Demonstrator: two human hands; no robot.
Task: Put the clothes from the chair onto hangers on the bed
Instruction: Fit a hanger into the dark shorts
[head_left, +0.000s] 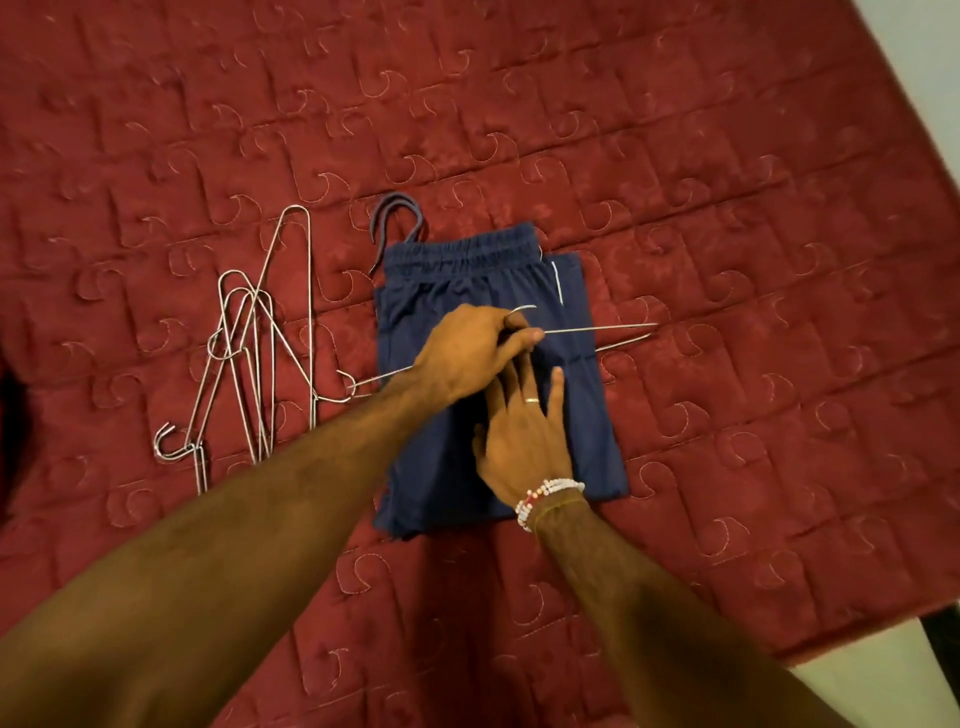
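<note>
The bed (727, 156) has a red quilted cover, with pale floor (883, 686) beside it. Folded blue shorts (431, 296) lie on it. The left hand (467, 353) pinches a wire hanger (597, 328) across them, and the right hand (524, 441) lies flat, fingers spread.

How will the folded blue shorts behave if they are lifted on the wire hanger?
Probably floppy: the blue shorts lie flat in soft folds, so they would drape. Likely light: thin cloth. The smooth wire hanger may let them slide.

no words, labels, brand marks or numbers can be read on the blue shorts (483, 291), the wire hanger (597, 328) or the red quilted bedcover (727, 208).
</note>
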